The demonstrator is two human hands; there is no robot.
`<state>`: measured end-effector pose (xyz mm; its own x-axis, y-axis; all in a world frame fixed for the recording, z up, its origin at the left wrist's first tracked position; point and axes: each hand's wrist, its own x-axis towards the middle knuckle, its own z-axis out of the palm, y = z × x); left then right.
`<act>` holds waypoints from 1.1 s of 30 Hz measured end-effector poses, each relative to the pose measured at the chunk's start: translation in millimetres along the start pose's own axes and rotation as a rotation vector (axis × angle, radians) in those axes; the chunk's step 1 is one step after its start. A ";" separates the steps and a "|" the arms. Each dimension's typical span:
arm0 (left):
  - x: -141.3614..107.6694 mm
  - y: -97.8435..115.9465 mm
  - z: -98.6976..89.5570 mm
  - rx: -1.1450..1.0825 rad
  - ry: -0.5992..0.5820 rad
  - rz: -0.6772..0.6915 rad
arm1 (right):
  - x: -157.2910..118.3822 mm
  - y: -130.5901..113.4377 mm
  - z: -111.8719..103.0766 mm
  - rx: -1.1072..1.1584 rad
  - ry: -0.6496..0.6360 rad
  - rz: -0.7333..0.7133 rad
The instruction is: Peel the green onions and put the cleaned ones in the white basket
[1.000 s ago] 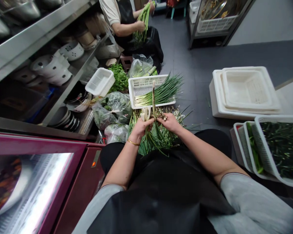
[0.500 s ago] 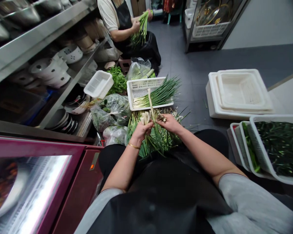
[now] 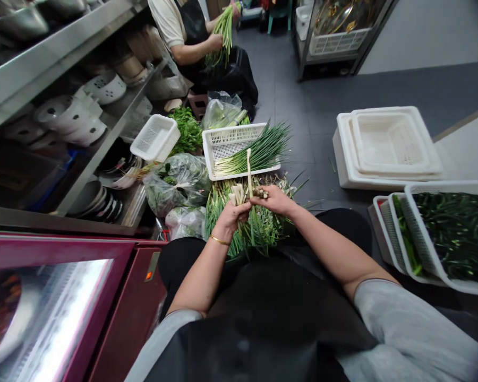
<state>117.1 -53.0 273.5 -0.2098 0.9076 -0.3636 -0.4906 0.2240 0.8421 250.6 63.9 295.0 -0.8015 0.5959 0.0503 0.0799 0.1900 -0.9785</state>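
Observation:
In front of my lap, my left hand is closed round a bunch of green onions, white ends up. My right hand is closed too and nearly touches the left, with small root ends showing at its fingers. One longer pale green onion stalk stands upright between both hands; which one grips it is hard to tell. Beneath them spreads a heap of loose green onions. Just beyond, a white basket holds tidy green onions lying slantwise.
Another person sits ahead, holding green stalks. Bagged greens and a small white basket lie left, beside a metal shelf with bowls. At right stand stacked white tubs and a basket of dark green vegetables.
Both hands stay close together, and the long stalk between them has shifted slightly right and stands straighter. The whole view has shifted a little.

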 end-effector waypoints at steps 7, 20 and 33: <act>-3.3 -7.8 4.7 0.203 0.201 0.178 | -0.2 3.8 -2.6 -0.342 0.118 -0.122; -14.2 -17.1 -26.7 0.355 0.184 0.138 | 22.5 -8.0 -139.1 -1.067 0.672 -0.205; -19.1 -10.2 -50.5 0.366 0.218 0.108 | 35.3 -10.9 -158.5 -0.883 0.550 0.078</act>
<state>83.4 -90.6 251.7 -0.4363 0.8454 -0.3083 -0.1322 0.2786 0.9512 315.5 206.5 339.1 -0.4122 0.8624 0.2940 0.7027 0.5063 -0.4999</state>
